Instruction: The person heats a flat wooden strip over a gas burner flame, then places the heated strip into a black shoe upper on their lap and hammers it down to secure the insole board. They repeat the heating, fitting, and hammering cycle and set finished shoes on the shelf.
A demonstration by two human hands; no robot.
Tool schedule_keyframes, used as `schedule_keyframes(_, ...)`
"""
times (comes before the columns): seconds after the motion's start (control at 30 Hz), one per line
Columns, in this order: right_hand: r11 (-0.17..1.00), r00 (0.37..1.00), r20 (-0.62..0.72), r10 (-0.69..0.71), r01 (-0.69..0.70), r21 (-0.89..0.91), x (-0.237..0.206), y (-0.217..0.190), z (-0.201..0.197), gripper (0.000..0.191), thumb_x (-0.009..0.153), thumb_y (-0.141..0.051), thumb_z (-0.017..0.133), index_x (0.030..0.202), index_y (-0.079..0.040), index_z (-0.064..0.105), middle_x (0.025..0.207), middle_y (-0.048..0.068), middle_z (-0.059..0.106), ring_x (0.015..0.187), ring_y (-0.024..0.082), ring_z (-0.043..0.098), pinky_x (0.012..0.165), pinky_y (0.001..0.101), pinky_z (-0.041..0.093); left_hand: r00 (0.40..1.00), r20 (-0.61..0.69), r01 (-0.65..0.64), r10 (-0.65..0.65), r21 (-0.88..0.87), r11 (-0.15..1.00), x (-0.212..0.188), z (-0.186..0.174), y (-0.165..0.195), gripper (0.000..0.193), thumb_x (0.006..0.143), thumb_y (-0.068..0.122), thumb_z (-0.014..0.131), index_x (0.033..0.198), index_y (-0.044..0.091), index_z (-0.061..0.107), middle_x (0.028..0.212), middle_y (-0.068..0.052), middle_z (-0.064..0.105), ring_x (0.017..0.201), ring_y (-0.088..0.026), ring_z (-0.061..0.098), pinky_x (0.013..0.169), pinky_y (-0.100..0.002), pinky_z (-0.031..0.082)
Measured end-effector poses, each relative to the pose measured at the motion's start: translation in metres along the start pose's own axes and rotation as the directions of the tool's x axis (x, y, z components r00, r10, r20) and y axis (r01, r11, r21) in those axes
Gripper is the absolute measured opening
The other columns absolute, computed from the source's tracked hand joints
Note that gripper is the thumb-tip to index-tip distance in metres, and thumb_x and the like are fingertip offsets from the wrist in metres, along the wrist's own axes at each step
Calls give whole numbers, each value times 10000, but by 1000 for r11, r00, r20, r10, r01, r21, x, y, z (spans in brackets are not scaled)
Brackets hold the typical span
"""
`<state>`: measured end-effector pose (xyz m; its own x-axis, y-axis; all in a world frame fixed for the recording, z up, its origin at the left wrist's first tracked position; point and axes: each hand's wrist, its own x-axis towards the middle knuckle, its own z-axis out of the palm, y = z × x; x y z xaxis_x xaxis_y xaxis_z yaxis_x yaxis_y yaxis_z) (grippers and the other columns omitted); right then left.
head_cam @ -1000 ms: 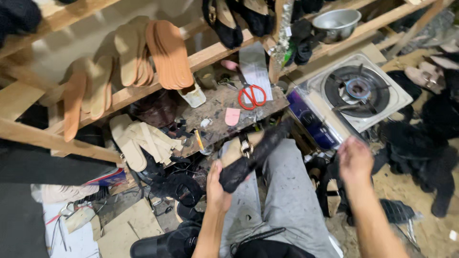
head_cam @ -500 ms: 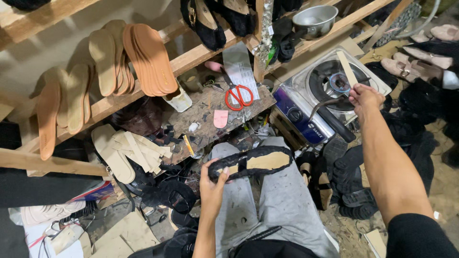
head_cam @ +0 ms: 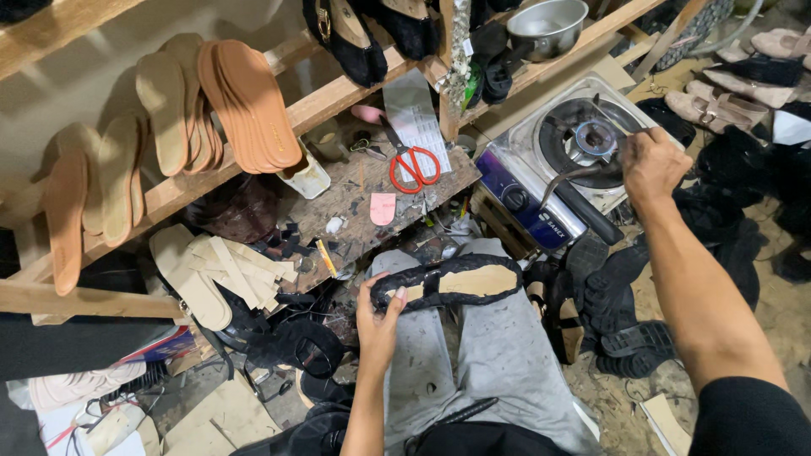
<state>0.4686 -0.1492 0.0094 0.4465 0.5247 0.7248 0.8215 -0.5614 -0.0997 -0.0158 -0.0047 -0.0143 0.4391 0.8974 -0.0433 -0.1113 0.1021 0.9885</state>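
My left hand (head_cam: 379, 321) grips one end of a black shoe upper with a tan insole (head_cam: 456, 282), held flat over my grey-trousered lap. My right hand (head_cam: 650, 165) reaches out to the right and is closed on a thin metal tool (head_cam: 583, 173) lying across the burner of a small gas stove (head_cam: 574, 160). The tool's dark handle (head_cam: 587, 211) points back toward me across the stove's front.
A worn wooden bench (head_cam: 363, 203) holds red-handled scissors (head_cam: 411, 167), a pink scrap and offcuts. Tan insoles (head_cam: 245, 101) lean on wooden shelves at left. A metal bowl (head_cam: 545, 25) sits on the upper shelf. Black soles and shoes (head_cam: 617, 295) pile on the floor at right.
My right hand has travelled from above my lap out to the stove and closed on the metal tool. My left hand has turned the shoe upper level.
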Motion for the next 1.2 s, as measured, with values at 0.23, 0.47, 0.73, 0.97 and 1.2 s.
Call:
schedule_keyframes(0.23,464,725,203,658,-602,650,9,6,29,83,954,-67,747,926,-46,673,942,70,739,706,194,756,554,321,612,1000,-13,-21,21,12,1000,-3,-1,1,350,944,47,693,1272,2,578,1072,-69,627,930,-102,609,829,-249,532)
schedule_keyframes(0.47,-77,409,528,744,-733,676,11,4,33,90,942,-56,738,960,-60,650,889,74,753,598,160,711,464,272,491,999,-31,-30,28,-75,997,0,0,-7,352,949,55,682,1280,8,572,1058,-59,623,913,-98,599,825,-243,524)
schedule_keyframes(0.73,-148,355,575,737,-745,650,7,2,26,106,943,-56,748,977,-68,648,849,73,720,587,152,690,480,269,494,998,-42,-55,53,-51,997,1,3,-15,356,956,78,682,1286,26,560,1050,-55,621,914,-95,599,833,-242,526)
schedule_keyframes(0.97,-248,561,708,429,-680,690,-27,-53,-14,93,989,-44,661,1080,-49,641,941,90,734,686,171,712,572,296,547,980,-132,-152,152,9,988,15,6,6,322,973,80,673,1276,2,600,1116,-49,598,977,-118,563,869,-272,472)
schedule_keyframes(1.2,-241,612,782,120,-746,621,-91,-165,-66,112,1009,-59,660,1111,-13,664,911,68,702,661,134,633,602,278,513,988,-58,-129,145,218,967,16,17,30,285,1065,242,531,1275,71,620,983,15,537,866,-70,457,775,-236,410)
